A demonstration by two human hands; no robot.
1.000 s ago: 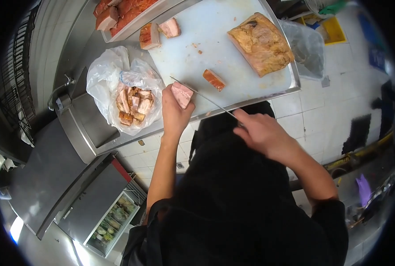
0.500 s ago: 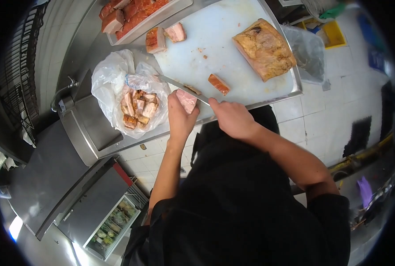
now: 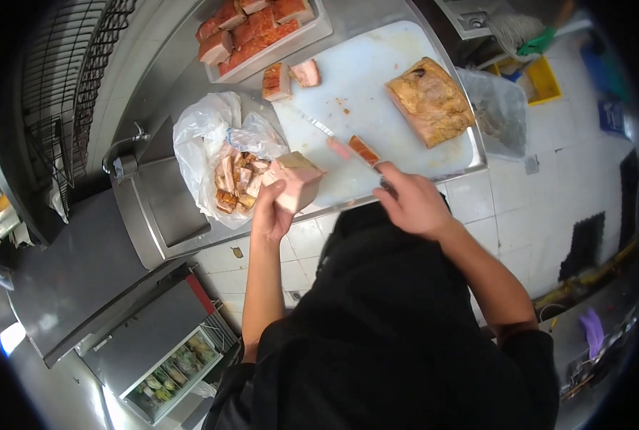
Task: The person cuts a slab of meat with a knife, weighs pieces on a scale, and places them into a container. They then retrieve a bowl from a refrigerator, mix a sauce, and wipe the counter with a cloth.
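Note:
My left hand (image 3: 271, 213) grips a pale block of pork belly (image 3: 299, 185), lifted and tilted at the near left edge of the white cutting board (image 3: 319, 72). In my right hand (image 3: 414, 202) is a knife (image 3: 321, 127), its long blade pointing up and left over the board, apart from the block. A narrow browned meat strip (image 3: 365, 151) lies just beside the blade. To the left of the block, an open plastic bag (image 3: 201, 132) contains cut meat pieces (image 3: 242, 175). A large golden-brown slab of pork (image 3: 434, 100) rests at the board's right side.
Two smaller meat chunks, a browned chunk (image 3: 276, 82) and a pale chunk (image 3: 306, 73), sit at the board's upper left. Behind them stands a tray (image 3: 269, 54) of reddish pork blocks. A steel sink (image 3: 180, 208) is at the left; a clear plastic container (image 3: 499, 118) stands right of the board.
The knife has moved right, away from the block. My left hand has raised and turned the block, showing a broad pale side. The whole view has shifted slightly.

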